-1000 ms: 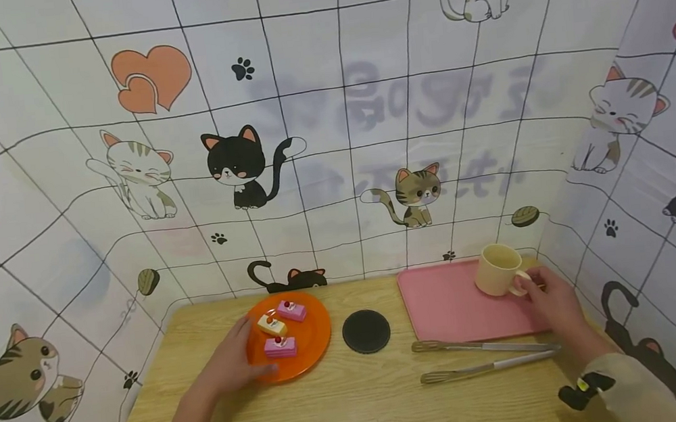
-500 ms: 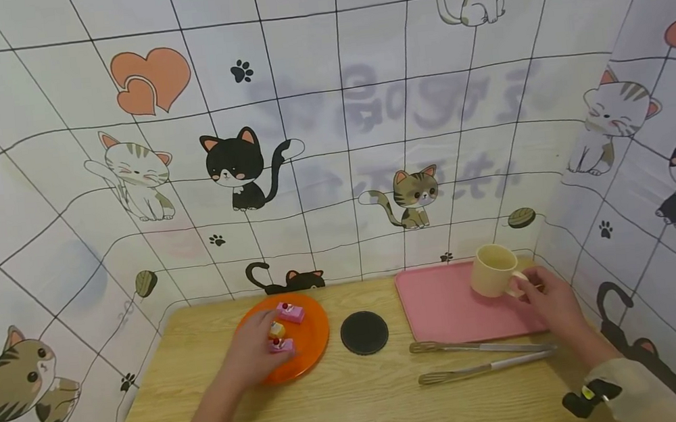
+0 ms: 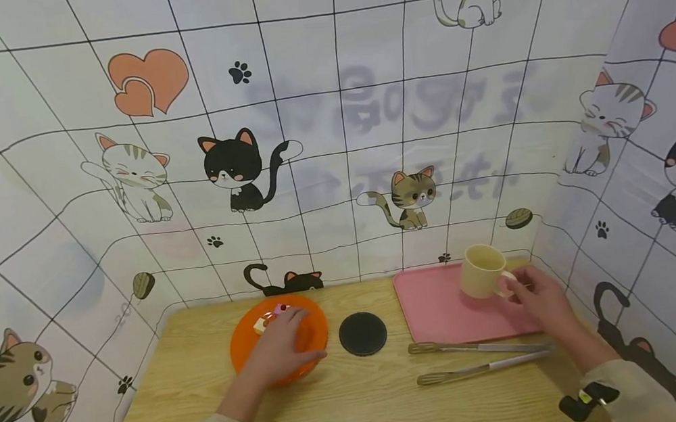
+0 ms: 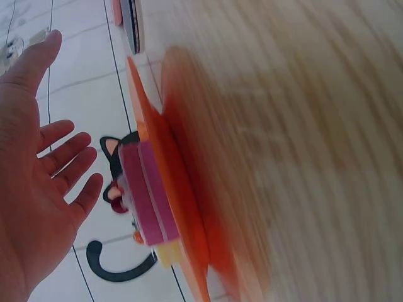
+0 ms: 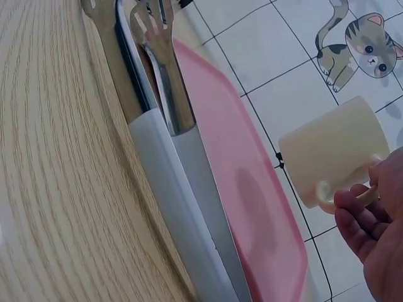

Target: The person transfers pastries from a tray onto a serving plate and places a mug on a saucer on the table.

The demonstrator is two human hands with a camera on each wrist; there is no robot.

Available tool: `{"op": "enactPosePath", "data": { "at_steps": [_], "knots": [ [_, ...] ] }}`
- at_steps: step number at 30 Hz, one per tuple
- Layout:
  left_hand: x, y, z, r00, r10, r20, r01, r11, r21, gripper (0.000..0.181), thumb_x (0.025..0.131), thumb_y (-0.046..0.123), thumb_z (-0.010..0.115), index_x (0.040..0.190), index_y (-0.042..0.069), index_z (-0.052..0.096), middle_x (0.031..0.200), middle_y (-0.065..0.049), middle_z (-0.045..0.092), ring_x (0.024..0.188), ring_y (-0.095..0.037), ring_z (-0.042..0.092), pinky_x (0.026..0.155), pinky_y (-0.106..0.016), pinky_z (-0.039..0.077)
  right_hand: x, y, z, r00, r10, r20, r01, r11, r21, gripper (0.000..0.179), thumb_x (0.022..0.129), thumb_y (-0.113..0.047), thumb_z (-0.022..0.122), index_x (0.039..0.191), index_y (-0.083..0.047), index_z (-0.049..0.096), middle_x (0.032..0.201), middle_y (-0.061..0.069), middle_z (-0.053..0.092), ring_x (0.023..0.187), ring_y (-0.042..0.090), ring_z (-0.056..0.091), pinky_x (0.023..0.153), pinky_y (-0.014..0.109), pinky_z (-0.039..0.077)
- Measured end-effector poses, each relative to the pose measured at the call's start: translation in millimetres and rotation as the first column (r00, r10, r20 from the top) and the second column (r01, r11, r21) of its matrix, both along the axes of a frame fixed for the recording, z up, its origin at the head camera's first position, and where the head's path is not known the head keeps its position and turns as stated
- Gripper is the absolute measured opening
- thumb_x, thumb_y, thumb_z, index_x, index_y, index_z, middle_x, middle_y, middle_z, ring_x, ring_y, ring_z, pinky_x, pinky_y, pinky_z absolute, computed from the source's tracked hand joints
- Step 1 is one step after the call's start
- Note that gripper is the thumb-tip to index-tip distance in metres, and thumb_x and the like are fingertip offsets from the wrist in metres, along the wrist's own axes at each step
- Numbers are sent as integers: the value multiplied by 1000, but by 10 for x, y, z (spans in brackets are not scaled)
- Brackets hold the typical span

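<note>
My right hand pinches the handle of a cream mug. In the right wrist view the mug hangs above the pink tray, which carries a shadow. My left hand hovers over the orange plate, fingers loosely spread and holding nothing. Toy cake slices lie on that plate: a yellow one and a pink one show partly past the hand. Seen from the left wrist, a pink slice sits on the plate, apart from the left hand.
Between plate and tray lies a round black coaster. Tongs with gold-coloured slotted heads and white handles lie along the tray's front edge. A cat-print sheet walls the wooden table at the back and sides.
My left hand has moved right, from the plate's left rim to above the plate, covering part of the cake slices. The right hand has carried the mug slightly left.
</note>
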State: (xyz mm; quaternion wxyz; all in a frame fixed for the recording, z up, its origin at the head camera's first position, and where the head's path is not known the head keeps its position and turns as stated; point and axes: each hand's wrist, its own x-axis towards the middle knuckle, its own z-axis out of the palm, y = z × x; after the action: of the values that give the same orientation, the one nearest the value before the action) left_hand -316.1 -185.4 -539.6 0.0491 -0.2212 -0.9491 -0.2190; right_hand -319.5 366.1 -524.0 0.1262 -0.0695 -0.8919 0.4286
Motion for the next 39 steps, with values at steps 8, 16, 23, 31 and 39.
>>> {"op": "enactPosePath", "data": {
  "at_steps": [8,16,23,31,39],
  "knots": [
    [-35,234,-34,998,-11,61,11,1000,-9,93,89,62,89,161,14,56,162,-6,55,151,-33,50,124,-57,44,34,-82,77,998,48,-27,-48,999,0,36,116,-32,63,131,1,65,122,25,71,93,31,79,71,25,63],
    [-86,400,-89,993,-53,104,53,999,0,94,89,61,88,163,13,54,166,-6,52,154,-32,47,127,-55,41,32,-127,91,996,78,-54,-76,996,38,33,115,-32,63,125,0,67,115,21,73,89,29,80,69,22,60],
    [-142,524,-91,986,-66,155,69,998,-12,96,87,61,89,164,16,53,167,-4,51,153,-31,49,125,-55,43,45,-185,108,996,70,-46,-69,997,31,30,115,-32,64,119,-2,68,111,19,74,88,27,79,70,26,63],
    [-284,624,-195,980,-107,170,118,991,-58,102,84,63,91,165,14,52,168,-5,51,155,-29,48,128,-50,40,55,-270,158,995,85,-56,-86,996,-15,24,114,-24,67,119,-1,68,114,22,75,84,19,76,70,24,63],
    [-350,689,-225,971,-102,218,120,990,-70,104,82,60,94,165,14,52,168,-5,51,155,-30,48,128,-51,39,62,-344,184,995,90,-41,-91,996,-7,27,114,-27,66,121,-2,68,115,22,75,87,22,77,77,41,68]
  ]
}}
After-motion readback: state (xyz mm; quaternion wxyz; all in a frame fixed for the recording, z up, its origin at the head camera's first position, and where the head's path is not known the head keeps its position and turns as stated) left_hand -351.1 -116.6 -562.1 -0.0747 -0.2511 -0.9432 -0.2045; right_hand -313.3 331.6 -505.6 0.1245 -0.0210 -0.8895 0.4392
